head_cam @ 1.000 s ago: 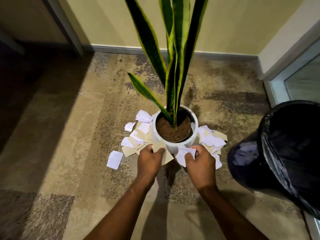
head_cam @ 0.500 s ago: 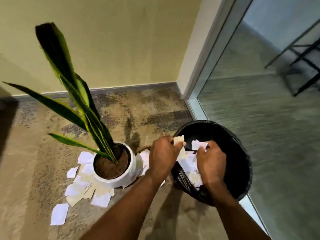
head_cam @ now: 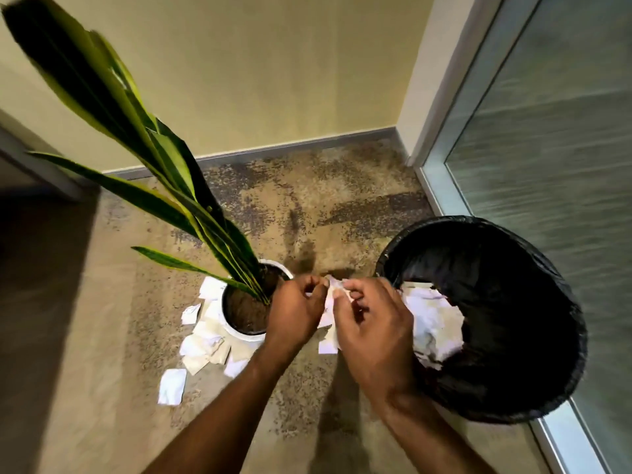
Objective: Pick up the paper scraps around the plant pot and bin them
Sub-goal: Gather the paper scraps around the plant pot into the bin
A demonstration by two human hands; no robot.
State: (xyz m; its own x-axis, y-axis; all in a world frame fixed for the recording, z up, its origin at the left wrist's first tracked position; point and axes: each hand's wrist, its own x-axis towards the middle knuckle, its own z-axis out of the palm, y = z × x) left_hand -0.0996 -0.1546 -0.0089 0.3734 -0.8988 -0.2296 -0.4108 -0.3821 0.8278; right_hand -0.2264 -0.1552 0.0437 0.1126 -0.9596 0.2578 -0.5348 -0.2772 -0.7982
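Observation:
My left hand (head_cam: 295, 313) and my right hand (head_cam: 372, 323) are close together between the white plant pot (head_cam: 239, 331) and the black-lined bin (head_cam: 547, 285). Their fingertips meet on a crumpled white paper scrap (head_cam: 333, 285), and both hands pinch it. More white scraps (head_cam: 328, 343) lie on the floor under the hands, right of the pot. A cluster of white and tan scraps (head_cam: 201, 343) lies to the left and front of the pot. One scrap (head_cam: 171, 386) sits apart from it. Binned paper (head_cam: 431, 319) shows inside the bin.
Long green leaves (head_cam: 154, 159) rise from the pot toward the upper left. A glass panel with a metal frame (head_cam: 547, 148) runs along the right, just behind the bin. A beige wall with a grey skirting (head_cam: 290, 148) closes the far side of the mottled carpet.
Both hands have left the bin opening, where they held scraps, and moved left to the scraps between pot and bin. The view has swung slightly left.

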